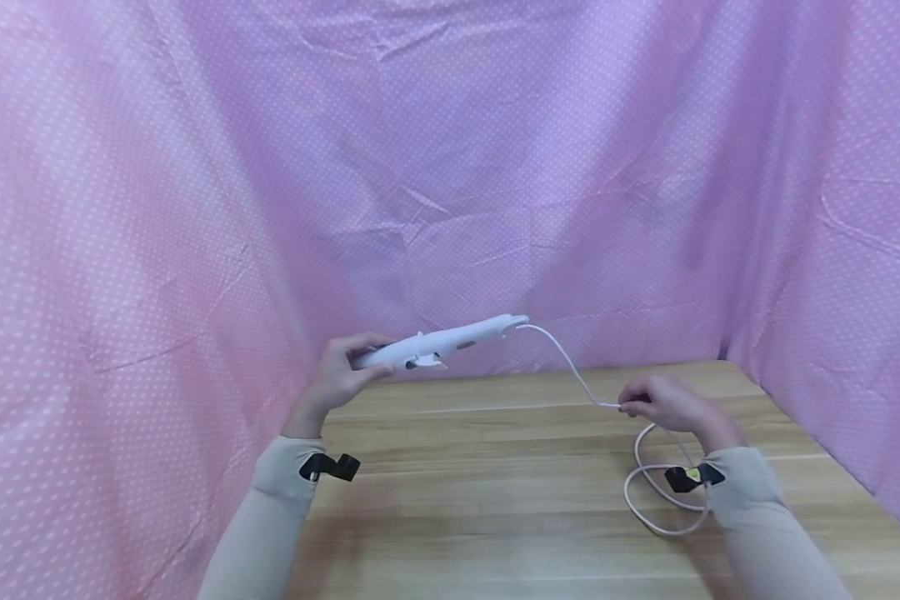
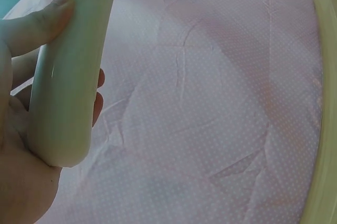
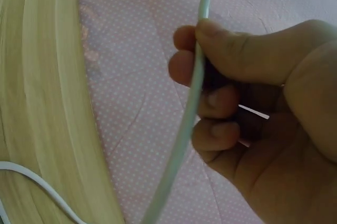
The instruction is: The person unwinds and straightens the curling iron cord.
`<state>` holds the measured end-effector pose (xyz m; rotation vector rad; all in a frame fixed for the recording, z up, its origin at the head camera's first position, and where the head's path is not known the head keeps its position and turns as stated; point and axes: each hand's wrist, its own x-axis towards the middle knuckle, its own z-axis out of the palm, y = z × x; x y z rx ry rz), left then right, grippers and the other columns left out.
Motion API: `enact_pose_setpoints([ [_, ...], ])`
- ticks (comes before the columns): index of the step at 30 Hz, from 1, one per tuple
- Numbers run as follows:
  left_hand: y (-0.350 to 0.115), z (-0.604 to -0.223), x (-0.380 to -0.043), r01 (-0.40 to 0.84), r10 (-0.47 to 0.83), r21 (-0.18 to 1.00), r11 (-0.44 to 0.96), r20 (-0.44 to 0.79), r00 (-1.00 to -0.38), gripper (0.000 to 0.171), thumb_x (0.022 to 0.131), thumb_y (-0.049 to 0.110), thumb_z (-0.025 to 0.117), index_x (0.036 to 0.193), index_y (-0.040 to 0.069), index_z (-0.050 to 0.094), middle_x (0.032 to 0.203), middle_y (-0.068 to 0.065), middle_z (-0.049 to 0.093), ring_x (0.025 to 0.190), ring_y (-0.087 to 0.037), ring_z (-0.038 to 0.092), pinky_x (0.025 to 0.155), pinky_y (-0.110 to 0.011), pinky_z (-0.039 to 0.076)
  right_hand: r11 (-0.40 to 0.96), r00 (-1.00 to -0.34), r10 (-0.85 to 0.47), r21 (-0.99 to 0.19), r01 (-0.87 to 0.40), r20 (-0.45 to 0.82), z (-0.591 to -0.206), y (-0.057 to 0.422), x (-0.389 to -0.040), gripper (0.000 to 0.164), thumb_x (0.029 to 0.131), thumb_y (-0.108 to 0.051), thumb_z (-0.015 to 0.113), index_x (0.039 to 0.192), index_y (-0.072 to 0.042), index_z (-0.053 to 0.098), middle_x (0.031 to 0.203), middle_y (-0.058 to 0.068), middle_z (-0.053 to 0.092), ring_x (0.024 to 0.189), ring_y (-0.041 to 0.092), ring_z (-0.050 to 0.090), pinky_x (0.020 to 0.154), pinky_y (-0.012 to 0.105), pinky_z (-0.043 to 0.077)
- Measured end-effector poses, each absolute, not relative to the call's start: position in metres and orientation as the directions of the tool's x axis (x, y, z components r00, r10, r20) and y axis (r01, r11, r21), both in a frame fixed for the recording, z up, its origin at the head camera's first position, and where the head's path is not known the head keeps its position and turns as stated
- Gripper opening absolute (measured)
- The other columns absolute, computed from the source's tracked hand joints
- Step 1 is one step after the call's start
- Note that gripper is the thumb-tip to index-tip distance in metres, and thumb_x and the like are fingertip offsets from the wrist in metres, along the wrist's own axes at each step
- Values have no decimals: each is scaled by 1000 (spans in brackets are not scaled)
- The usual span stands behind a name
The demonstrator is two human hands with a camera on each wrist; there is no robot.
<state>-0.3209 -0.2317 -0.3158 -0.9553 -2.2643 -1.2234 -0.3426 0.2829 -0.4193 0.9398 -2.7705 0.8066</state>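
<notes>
My left hand [image 1: 337, 375] grips one end of a long white power strip [image 1: 450, 340], holding it up above the table, tilted with its far end higher. In the left wrist view, the smooth rounded end of the power strip [image 2: 71, 87] lies against my palm, thumb on its near face and fingers behind. A white cord [image 1: 570, 362] leaves the far end and runs down to the right. My right hand [image 1: 667, 404] pinches this cord between thumb and fingertips. The right wrist view shows the cord [image 3: 181, 129] passing under the thumb tip, with the other fingers curled.
Looped lengths of the cord [image 1: 663, 532] lie on the wooden table [image 1: 480, 500] below my right hand. Pink dotted cloth [image 1: 450, 167] hangs behind the table and along both sides. A black wrist camera mount [image 1: 337, 467] sits on each sleeve.
</notes>
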Motion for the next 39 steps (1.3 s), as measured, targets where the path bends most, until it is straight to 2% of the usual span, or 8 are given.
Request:
enact_pose_setpoints([
  [8,-244,-321,-334,656,161,612,442,665,-729,36,79,10,81,112,4,71,107,-18,71,91,-28,65,75,-19,52,466,-683,-693,-579,-669,231,-418,292,-328,11,92,-6,63,91,-14,71,83,-13,68,77,2,63,68,22,51],
  [13,-246,-323,-337,617,68,571,541,702,-709,37,78,13,82,111,2,71,105,-19,71,89,-30,66,75,-34,54,376,-659,-672,-612,-696,337,-410,305,-318,14,92,4,59,97,-4,69,89,-12,69,82,0,64,72,20,52],
  [18,-252,-329,-340,585,12,517,625,743,-670,37,76,9,83,110,0,70,104,-20,71,91,-33,66,78,-48,53,525,-745,-488,-530,-666,454,-401,316,-309,11,88,-3,68,94,-12,73,83,-13,71,75,0,63,67,16,49],
  [21,-258,-334,-342,560,-3,476,678,764,-645,38,74,8,84,109,0,70,103,-19,70,91,-34,65,79,-50,51,621,-779,-318,-502,-602,541,-394,323,-304,7,86,-6,71,92,-8,74,77,-12,70,66,1,60,60,16,46],
  [24,-264,-338,-343,534,-8,447,718,772,-635,39,74,10,84,109,1,70,103,-18,70,92,-34,65,80,-49,51,675,-774,-166,-502,-540,611,-387,332,-300,8,85,-4,71,92,0,72,69,-14,64,58,1,53,53,17,41],
  [27,-271,-343,-341,500,-15,430,752,769,-639,40,75,12,84,110,2,70,104,-18,70,92,-34,66,81,-49,51,772,-746,-66,-439,-459,663,-381,344,-297,9,84,-7,72,91,-1,72,64,-15,56,55,-4,45,51,17,36],
  [33,-283,-354,-334,401,-80,450,798,738,-670,39,78,16,81,112,0,68,105,-19,69,93,-37,64,80,-53,50,903,-690,-98,-227,-364,717,-378,365,-296,7,80,-8,74,86,-6,72,63,-4,56,58,-2,40,52,25,35],
  [39,-287,-375,-328,327,-173,510,796,708,-685,36,79,16,80,109,0,69,101,-21,69,89,-38,64,76,-55,50,929,-670,-175,-103,-354,721,-390,373,-311,8,74,-1,75,81,-2,69,63,8,65,54,20,55,54,43,44],
])
